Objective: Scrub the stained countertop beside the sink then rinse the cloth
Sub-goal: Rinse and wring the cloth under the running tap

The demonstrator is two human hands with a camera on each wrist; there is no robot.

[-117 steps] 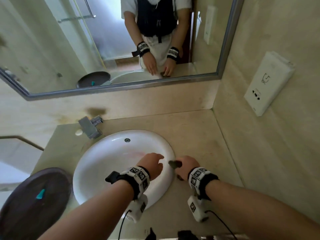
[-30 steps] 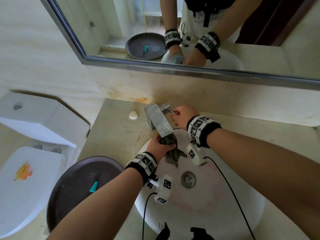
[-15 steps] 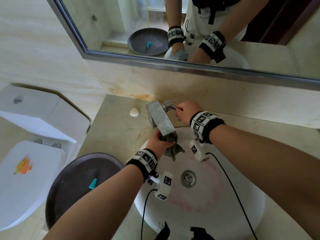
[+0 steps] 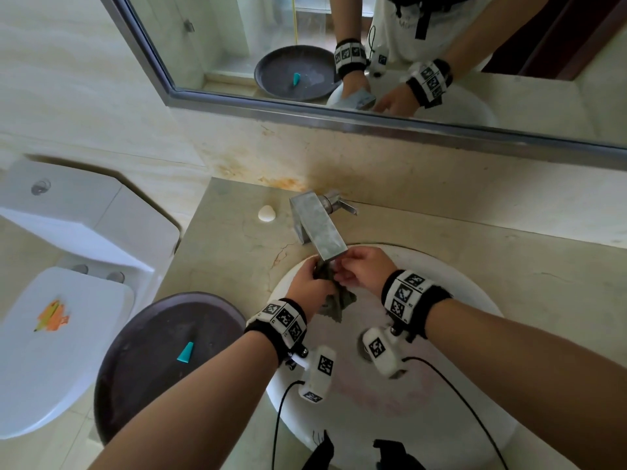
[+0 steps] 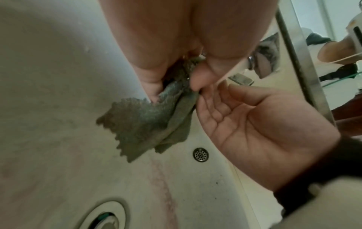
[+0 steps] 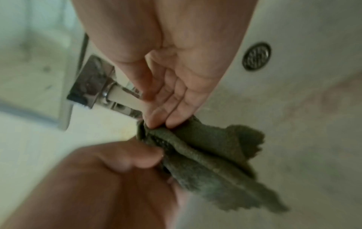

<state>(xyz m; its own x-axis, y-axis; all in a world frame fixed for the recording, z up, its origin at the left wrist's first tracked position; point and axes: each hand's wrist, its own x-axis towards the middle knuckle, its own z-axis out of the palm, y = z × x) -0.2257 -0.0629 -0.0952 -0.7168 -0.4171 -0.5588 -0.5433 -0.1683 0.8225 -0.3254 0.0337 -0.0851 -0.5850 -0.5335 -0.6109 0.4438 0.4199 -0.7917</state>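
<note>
So we're in the rinse part here I'd say. The cloth [image 4: 334, 295] sits just above centre of the head view, bunched up right under the faucet [image 4: 319, 230] spout, over the sink [image 4: 475, 300] basin. The left hand [image 4: 307, 286] has its fingers and thumb clamped round the top of the bundle, and the rest of the rag hangs down and to the right toward the bowl, so its long axis runs roughly from the spout downward. The right hand [image 4: 364, 271] comes in from the right side; its fingers [image 6: 170, 117] are mostly straight and loose, tips just touching the cloth's upper fold, not really gripping yet as far as I can tell. Can't make out a clear stream of water, too blurry.

Key bit: the free end dangles below the left fist, on the right hand's side, so the right hand looks best placed to grab it and start wringing or rubbing.
</note>
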